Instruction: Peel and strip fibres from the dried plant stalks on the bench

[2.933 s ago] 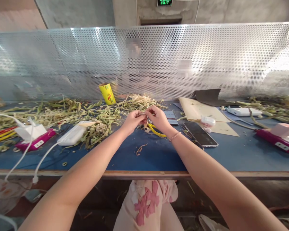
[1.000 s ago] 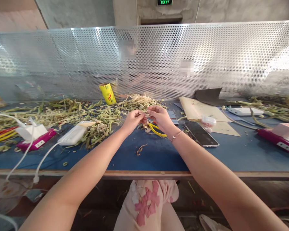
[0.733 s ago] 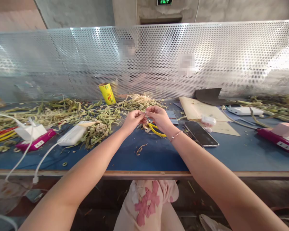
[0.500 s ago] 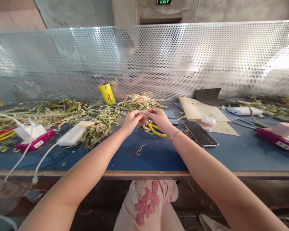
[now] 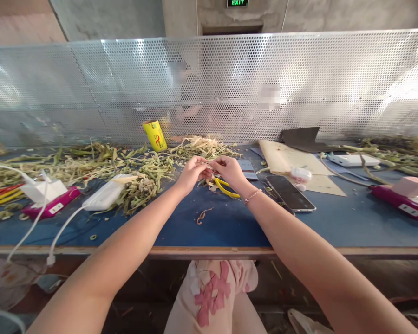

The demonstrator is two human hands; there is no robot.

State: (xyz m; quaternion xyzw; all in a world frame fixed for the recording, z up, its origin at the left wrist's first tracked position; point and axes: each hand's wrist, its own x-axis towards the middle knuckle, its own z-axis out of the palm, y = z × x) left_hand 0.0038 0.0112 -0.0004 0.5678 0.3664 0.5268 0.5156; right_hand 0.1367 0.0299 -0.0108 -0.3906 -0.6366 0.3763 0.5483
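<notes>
My left hand (image 5: 192, 174) and my right hand (image 5: 227, 170) meet above the blue tabletop (image 5: 230, 222), fingertips almost touching. Both are closed in a pinch; whatever sits between the fingertips is too small to name. Just below my right hand lie yellow handles (image 5: 226, 189), partly hidden by it. Behind the hands spreads a heap of dried plant stems and leaves (image 5: 205, 147). A curled dry scrap (image 5: 202, 216) rests on the table in front of them.
To the right are a phone (image 5: 290, 193), a white earbud case (image 5: 301, 175) and tan paper (image 5: 285, 157). A white power bank (image 5: 106, 192) and a magenta power strip (image 5: 52, 204) with cables sit left. A yellow tube (image 5: 155, 135) stands near the perforated metal screen (image 5: 125, 88).
My hands stay in nearly the same place, with only a slight shift of the fingers and right wrist. Behind the screen, a blurred person has moved a little.
</notes>
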